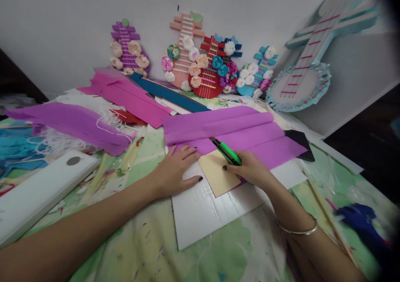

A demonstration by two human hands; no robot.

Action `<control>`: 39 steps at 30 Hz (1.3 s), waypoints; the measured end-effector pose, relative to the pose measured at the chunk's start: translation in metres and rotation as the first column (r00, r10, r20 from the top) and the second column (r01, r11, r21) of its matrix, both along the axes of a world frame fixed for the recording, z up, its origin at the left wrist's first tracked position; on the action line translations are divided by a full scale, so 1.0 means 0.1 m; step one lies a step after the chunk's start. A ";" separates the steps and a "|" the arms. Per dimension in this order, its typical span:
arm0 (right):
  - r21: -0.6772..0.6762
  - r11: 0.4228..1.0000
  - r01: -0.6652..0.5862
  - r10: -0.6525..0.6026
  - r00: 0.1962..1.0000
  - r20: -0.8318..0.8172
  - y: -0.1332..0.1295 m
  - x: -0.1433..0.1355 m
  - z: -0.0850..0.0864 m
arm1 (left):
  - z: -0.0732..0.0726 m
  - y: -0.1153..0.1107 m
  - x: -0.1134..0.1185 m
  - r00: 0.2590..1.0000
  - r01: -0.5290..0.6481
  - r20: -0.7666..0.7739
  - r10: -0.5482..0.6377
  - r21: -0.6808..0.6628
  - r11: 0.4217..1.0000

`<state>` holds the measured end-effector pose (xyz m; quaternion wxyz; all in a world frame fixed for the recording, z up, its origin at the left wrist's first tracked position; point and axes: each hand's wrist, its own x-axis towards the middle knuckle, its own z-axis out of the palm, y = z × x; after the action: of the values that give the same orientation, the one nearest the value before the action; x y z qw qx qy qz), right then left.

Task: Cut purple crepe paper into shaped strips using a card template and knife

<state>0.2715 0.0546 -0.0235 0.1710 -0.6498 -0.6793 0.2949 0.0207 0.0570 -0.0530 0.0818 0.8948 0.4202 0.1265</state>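
Note:
My right hand [251,167] is closed around a green utility knife [230,152], its dark tip pointing up and left over purple crepe paper [225,125]. Under that hand lies a cream piece of card [218,175], with a thin purple edge showing along its lower side. My left hand [179,169] rests flat, fingers spread, on the crepe paper's lower left edge and the white board [215,215] beneath. The card's upper edge meets the purple paper; whether the blade touches the paper I cannot tell.
Decorated paper guitars, such as a red one [208,81], lean against the wall. Magenta paper [125,94], a blue strip [168,92] and white string [67,140] lie behind and left. A white box-like device [46,194] sits left; a blue glue gun [359,219] right.

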 end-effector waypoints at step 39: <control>-0.019 1.000 -0.005 0.005 1.000 -0.023 -0.01 0.01 0.00 | 0.02 -0.01 -0.01 0.999 0.029 -0.039 -0.028 0.036 0.999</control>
<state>0.2730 0.0532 -0.0236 0.1720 -0.6462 -0.6762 0.3092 0.0193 0.0562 -0.0510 0.0591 0.9044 0.4064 0.1158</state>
